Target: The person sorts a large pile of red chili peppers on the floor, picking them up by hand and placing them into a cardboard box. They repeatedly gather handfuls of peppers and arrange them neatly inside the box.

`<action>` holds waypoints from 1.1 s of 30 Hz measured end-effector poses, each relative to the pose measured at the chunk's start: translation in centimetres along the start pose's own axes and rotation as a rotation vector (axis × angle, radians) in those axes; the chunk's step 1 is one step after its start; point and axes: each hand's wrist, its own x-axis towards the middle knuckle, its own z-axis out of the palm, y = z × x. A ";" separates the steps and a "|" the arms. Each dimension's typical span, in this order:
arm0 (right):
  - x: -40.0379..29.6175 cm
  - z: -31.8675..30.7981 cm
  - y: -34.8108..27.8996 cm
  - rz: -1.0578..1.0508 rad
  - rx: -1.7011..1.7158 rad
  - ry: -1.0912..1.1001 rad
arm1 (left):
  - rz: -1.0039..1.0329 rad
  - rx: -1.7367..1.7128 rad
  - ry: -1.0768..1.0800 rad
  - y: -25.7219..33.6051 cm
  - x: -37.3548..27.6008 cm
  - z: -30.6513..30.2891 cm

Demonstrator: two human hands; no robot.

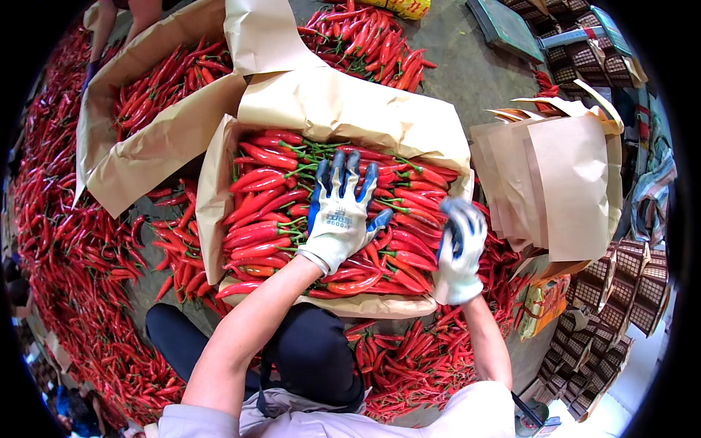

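Observation:
Long red chili peppers (pixel 263 205) with green stems lie in rows in a box lined with brown kraft paper (pixel 356 104) in front of me. My left hand (pixel 342 213), in a white work glove with blue-coated fingers, rests palm down on the middle of these peppers, fingers spread. At the box's right edge is my right hand (pixel 463 249), gloved the same way. Its fingers are curled and their tips blurred; whether anything is in them cannot be seen.
A second paper-lined box (pixel 164 148) with peppers stands at upper left, beside another person's arm (pixel 104 33). Loose peppers (pixel 82 263) cover the floor. To the right are stacked paper sheets (pixel 567 186), a yellow package (pixel 542 306), stacked lattice-sided crates (pixel 619 284) and a platform scale (pixel 506 30).

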 end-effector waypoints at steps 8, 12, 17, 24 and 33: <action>5.0 2.7 5.4 0.103 -0.236 -0.214 | 0.008 0.032 -0.010 0.0 0.0 -0.3; 6.8 2.2 5.4 -0.024 -0.310 -0.266 | 0.001 0.040 -0.018 0.3 0.2 -0.3; 5.8 0.8 6.1 0.144 -0.123 -0.089 | 0.006 0.030 -0.042 0.6 0.3 0.2; 3.5 1.0 4.4 0.145 -0.158 -0.260 | 0.007 0.049 -0.032 0.2 0.1 0.0; 3.4 1.6 4.5 0.061 0.103 -0.062 | 0.019 0.052 0.029 0.2 0.1 0.1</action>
